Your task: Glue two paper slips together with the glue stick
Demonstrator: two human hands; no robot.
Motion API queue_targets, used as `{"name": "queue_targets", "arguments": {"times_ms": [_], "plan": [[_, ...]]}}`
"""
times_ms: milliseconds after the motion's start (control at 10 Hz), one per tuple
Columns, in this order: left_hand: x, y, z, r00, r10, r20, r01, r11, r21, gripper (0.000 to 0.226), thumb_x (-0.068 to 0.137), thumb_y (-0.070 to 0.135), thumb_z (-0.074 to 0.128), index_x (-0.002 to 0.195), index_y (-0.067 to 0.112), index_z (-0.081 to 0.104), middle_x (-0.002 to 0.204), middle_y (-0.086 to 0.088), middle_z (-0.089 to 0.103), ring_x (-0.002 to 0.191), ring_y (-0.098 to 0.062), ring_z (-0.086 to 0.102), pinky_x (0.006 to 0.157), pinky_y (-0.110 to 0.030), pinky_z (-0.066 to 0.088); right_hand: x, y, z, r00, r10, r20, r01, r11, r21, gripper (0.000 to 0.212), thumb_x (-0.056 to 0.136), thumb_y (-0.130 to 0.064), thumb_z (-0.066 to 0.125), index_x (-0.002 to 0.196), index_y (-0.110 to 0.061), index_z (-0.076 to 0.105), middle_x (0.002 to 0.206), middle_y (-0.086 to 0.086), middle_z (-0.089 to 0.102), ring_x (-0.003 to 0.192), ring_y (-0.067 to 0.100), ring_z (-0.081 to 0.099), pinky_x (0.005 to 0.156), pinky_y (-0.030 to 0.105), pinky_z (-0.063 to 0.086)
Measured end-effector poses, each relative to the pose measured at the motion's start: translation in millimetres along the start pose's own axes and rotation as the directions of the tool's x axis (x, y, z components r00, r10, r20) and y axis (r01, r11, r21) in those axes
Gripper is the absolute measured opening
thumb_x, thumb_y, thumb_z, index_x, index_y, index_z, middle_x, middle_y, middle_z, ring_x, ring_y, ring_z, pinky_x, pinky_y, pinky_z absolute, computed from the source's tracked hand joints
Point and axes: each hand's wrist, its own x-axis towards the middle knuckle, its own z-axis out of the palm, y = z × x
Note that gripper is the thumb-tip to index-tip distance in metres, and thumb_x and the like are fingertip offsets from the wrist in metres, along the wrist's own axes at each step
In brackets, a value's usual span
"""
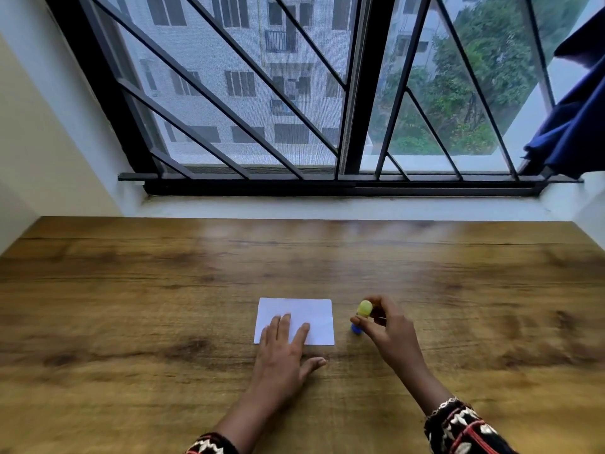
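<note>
Right grip (381,326) pinches upright glue stick (361,314); left hand (284,347) spread flat on paper (312,314).

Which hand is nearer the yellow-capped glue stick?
Right. The right hand grips the yellow-capped glue stick, upright beside the paper; the left hand rests flat on the white paper.

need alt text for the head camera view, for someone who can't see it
A person's left hand lies flat on a white paper on a wooden table, while the right hand grips an upright glue stick with a yellow top, just right of the paper. Behind the table is a barred window.
</note>
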Motion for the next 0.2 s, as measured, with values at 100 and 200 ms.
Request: {"name": "queue_targets", "arguments": {"times_ms": [100,200], "plan": [[-1,-2,-2,0.999,-0.008,-0.050,0.009,1.000,0.017,0.078,0.081,0.070,0.026,0.144,0.027,0.011,0.156,-0.011,0.007,0.144,-0.029,-0.005,0.116,-0.043,-0.008,-3,2,-3,0.999,0.007,0.054,-0.007,1.000,-0.009,0.034,0.076,-0.026,0.071,0.105,-0.014,0.057,0.104,0.007,0.061,0.099,0.023,0.058,0.085,0.034,0.049],[-1,-3,-15,0.959,0.048,-0.278,-0.026,0.996,0.080,0.086,0.081,0.071,0.008,0.137,0.013,0.038,0.145,-0.024,0.035,0.138,-0.040,0.021,0.113,-0.043,-0.009,-2,5,-23,0.956,0.123,0.268,-0.074,0.980,-0.183,0.060,0.079,-0.040,0.063,0.130,-0.019,0.039,0.133,0.008,0.045,0.123,0.024,0.044,0.098,0.035,0.039]]}}
